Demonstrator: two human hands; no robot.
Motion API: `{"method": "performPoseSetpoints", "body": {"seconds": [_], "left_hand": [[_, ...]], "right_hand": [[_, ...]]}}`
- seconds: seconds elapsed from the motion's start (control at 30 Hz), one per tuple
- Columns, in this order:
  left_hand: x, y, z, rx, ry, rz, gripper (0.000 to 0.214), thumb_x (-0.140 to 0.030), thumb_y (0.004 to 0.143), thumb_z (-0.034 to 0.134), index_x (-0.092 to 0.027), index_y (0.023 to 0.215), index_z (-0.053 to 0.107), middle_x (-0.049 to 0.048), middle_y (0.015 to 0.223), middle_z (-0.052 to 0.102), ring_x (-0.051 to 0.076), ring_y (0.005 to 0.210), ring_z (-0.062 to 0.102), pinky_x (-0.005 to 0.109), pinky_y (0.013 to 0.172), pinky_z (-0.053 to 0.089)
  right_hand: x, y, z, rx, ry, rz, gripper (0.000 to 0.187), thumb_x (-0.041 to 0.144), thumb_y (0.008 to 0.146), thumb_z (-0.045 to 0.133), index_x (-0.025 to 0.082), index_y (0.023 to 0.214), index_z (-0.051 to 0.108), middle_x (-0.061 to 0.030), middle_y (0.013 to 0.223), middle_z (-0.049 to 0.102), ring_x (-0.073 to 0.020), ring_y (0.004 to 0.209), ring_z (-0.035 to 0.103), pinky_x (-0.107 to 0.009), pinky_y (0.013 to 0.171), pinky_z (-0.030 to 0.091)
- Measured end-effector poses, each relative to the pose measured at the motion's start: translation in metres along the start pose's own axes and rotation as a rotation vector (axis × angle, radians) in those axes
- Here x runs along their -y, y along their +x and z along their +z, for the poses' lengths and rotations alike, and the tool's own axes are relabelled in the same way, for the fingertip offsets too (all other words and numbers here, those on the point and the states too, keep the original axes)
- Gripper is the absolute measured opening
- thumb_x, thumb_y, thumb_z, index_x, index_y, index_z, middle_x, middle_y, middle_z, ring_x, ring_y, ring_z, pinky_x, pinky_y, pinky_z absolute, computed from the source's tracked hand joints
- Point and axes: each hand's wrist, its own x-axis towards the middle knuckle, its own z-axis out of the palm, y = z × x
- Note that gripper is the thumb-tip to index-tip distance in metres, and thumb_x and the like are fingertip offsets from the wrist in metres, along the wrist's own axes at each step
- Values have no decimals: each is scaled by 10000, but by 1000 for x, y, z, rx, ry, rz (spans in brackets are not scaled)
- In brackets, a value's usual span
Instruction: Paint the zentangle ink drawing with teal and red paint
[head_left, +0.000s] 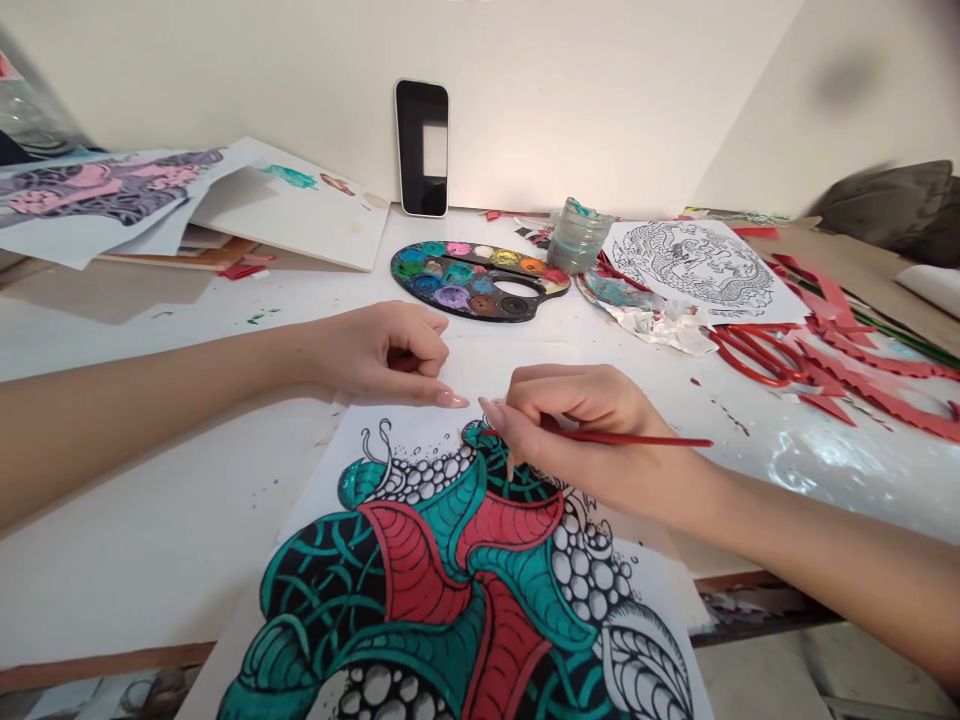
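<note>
A patterned drawing (510, 630) lies in front of me, partly painted in teal and red, with other parts in black and white. My right hand (577, 420) is closed around a thin red paintbrush (645, 438), its handle pointing right. The brush tip is mostly hidden by the fingers, close to the drawing's top. My left hand (397, 352) rests at the sheet's upper edge, fingers curled and thumb stretched toward the right hand. I cannot make out anything inside it. Beyond the hands sits a black paint palette (442, 256) with many colours.
A jar of cloudy water (580, 238) stands beside the palette. A phone (422, 150) leans upright on the wall. To the right are a dragon drawing (697, 265), red-handled scissors (761, 355) and red paper scraps (885, 385). Painted sheets (292, 215) lie at left.
</note>
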Motion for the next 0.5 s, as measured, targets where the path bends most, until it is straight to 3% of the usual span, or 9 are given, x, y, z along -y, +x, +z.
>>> {"method": "performPoseSetpoints", "body": {"seconds": [0.2, 0.5], "left_hand": [[1, 0, 1, -9, -13, 16, 507, -287, 886, 719, -185, 513, 391, -61, 494, 318, 124, 601, 286, 308, 634, 290], [1, 0, 1, -6, 5, 5, 533, -374, 908, 683, -184, 514, 379, -59, 485, 323, 118, 597, 293, 302, 668, 319]], "right_hand": [[1, 1, 1, -6, 2, -5, 424, 159, 969, 607, 141, 561, 492, 28, 626, 450, -43, 549, 360, -211, 510, 305], [2, 0, 1, 6, -12, 11, 426, 149, 949, 626, 129, 526, 575, 6, 642, 507, -40, 532, 422, -208, 485, 315]]}}
